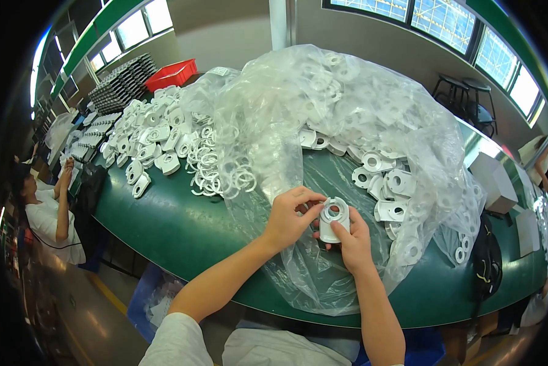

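Observation:
Over the green table, my right hand (354, 241) grips a white plastic housing (332, 235) with a round opening at its far end, the thumb lying across its face. My left hand (291, 215) reaches to that round end from the left, thumb and forefinger pinched together at a white ring (333, 208) set around the opening. Whether the ring is loose or seated, I cannot tell. Left of the clear plastic sheet (259, 116) lies a pile of loose white rings (213, 161). More white housings (387, 180) lie to the right of my hands, partly under the sheet.
Another heap of white housings (155, 131) covers the table's far left. Behind it stand a red bin (171, 74) and stacked grey trays (122, 82). White boxes (492, 182) and a black bag (487, 259) are at right. A blue bin (141, 305) sits below the edge. A person (48, 207) works at left.

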The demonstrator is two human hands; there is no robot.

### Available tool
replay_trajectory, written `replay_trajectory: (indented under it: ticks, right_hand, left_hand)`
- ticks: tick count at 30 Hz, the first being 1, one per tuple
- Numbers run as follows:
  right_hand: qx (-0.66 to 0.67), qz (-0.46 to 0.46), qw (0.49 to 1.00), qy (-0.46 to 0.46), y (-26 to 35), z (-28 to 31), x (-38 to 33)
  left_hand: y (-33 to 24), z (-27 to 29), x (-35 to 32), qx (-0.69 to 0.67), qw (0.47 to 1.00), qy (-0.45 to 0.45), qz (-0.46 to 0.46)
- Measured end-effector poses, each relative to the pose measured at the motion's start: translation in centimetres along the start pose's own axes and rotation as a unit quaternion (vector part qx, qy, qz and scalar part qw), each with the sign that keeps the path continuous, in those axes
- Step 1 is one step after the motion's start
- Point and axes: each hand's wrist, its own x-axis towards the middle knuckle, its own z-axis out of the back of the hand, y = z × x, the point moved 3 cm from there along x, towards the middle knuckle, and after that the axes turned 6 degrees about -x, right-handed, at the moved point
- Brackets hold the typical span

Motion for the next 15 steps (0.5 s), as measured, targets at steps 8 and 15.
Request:
replay_trajectory:
  ticks: [8, 15]
  right_hand:
    - [-0.056, 0.032, 0.998, -0.004, -0.2, -0.2, -0.2]
    - [-0.045, 0.044, 0.998, 0.014, -0.2, -0.7, -0.3]
  left_hand:
    - [1.9, -0.4, -0.3, -0.213, 0.968, 0.016, 0.132]
    - [2.1, 0.1, -0.3, -0.190, 0.970, 0.019, 0.149]
